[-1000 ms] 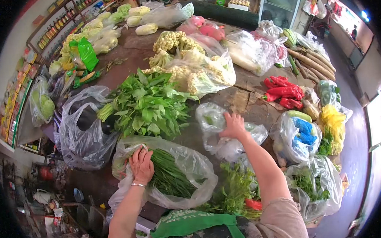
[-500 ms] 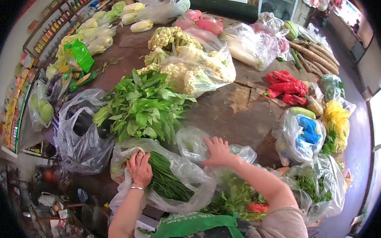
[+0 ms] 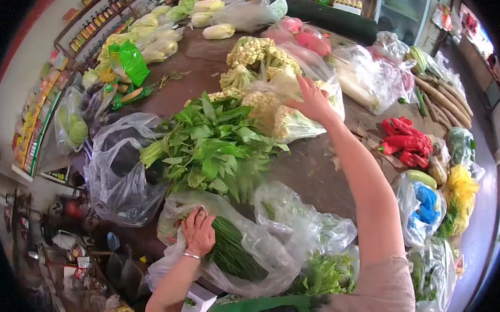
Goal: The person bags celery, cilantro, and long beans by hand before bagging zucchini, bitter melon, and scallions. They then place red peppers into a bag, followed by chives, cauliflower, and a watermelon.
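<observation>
My left hand (image 3: 199, 233), with a bracelet at its wrist, curls over one end of a bunch of thin green stalks (image 3: 230, 249). A clear plastic bag (image 3: 283, 267) lies loosely around that bunch. Farther back, my right hand (image 3: 314, 102) stretches over the bagged cauliflower (image 3: 289, 124), fingers spread and overlapping the bag. Between the hands lies a pile of leafy greens (image 3: 210, 149), its cut stems to the left. A second clear bag (image 3: 298, 213) with something green inside sits right of the stalks, and feathery greens (image 3: 327, 273) lie close to my body.
Red peppers (image 3: 406, 142), a bag with blue plastic inside (image 3: 426, 209) and long brown roots (image 3: 447, 97) line the right side. A large plastic bag (image 3: 121, 179) sits at left. White radish (image 3: 355, 85) and pale cabbages (image 3: 218, 31) lie toward the back.
My right hand has moved from the clear bag near me, forward and to the right, up to the cauliflower. My left hand stays on the stalks. The view has shifted.
</observation>
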Demonstrator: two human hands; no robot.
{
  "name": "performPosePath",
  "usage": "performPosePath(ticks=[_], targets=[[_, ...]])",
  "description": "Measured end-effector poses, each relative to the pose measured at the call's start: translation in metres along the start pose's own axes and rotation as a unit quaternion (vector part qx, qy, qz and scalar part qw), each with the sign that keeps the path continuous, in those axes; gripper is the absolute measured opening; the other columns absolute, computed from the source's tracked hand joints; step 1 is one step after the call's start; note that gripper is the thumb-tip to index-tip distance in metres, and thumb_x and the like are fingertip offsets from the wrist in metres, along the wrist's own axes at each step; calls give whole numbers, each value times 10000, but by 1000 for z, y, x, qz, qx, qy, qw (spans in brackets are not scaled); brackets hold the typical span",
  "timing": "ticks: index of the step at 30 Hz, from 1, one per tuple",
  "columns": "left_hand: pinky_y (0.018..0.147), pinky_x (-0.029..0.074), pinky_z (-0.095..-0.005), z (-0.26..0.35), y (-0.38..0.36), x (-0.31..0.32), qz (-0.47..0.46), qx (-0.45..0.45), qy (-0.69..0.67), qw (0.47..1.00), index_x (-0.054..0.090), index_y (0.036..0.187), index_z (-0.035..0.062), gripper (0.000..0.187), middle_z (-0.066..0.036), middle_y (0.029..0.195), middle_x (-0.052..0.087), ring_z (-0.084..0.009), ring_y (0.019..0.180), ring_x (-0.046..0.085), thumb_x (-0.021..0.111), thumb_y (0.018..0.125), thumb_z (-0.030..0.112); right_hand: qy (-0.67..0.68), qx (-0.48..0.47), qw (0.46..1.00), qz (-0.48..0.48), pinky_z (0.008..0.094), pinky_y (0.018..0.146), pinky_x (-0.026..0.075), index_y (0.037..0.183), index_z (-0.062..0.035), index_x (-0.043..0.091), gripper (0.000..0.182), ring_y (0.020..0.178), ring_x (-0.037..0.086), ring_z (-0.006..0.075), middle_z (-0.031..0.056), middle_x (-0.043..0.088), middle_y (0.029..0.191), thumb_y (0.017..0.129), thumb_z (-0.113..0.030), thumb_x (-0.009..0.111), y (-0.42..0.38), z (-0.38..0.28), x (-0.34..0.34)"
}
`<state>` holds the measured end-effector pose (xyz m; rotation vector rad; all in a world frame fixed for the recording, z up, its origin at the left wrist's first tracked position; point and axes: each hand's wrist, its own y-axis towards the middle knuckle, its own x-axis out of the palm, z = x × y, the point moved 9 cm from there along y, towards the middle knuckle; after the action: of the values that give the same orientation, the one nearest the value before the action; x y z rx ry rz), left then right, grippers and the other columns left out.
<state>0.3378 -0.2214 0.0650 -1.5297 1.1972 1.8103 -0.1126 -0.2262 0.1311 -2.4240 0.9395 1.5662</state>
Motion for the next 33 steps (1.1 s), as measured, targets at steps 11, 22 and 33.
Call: performPosePath(ticks=[11,22,33], targets=[[896,341,-495,-3,-3,8,4,3,14,1000,629,1033,141,306,-68,1209,556,-280,1246,413,564,734,158,114,-98,982,-115,464,844,493,1211,-78,576,443,916,631,402,250,655,949,775,-147,537,-49,-70,18],[933,312,-504,-5,-4,10,-19,-5,4,1000,606,1099,141,417,-93,1224,535,-299,1271,391,575,684,119,196,-56,960,-190,361,824,505,1267,-119,579,475,960,648,281,167,647,1111,795,-134,625,-159,-16,43],[938,312,-498,-6,-5,11,-12,-3,7,1000,618,1065,124,380,-104,1208,541,-312,1262,398,567,688,111,522,267,794,-161,340,867,467,1213,-12,579,438,946,605,211,116,657,1025,930,-346,558,-139,94,30]])
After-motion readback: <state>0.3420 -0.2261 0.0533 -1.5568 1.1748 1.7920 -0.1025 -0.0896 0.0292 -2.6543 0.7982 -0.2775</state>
